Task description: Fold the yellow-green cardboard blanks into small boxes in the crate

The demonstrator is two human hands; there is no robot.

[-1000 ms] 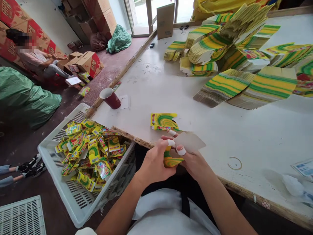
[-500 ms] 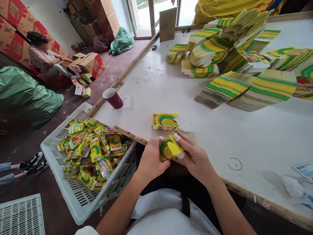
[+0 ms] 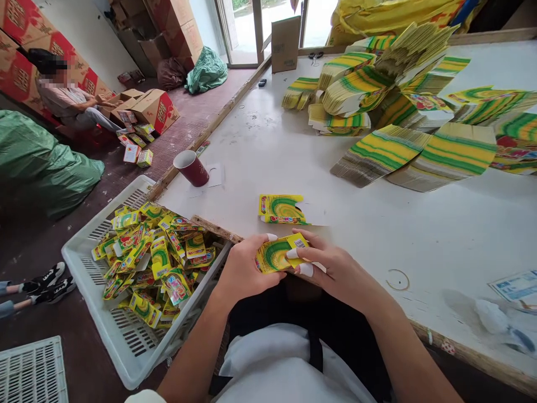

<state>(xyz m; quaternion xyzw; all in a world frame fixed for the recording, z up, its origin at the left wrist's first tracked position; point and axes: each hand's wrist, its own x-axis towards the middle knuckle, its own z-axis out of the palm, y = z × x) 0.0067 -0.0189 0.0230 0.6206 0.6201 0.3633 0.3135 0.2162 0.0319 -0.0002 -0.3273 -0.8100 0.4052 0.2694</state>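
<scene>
The left hand (image 3: 240, 270) and right hand (image 3: 333, 270) grasped the yellow-green printed carton (image 3: 274, 255), whose end flap, raised moments earlier, no longer stuck out, suggesting closure was nearly done

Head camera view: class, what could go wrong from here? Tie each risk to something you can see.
The yellow box might crease if the left hand or right hand presses too hard. The mug, near the edge of the table, could be knocked over. The boxes heaped loosely in the white crate might get dented.
</scene>
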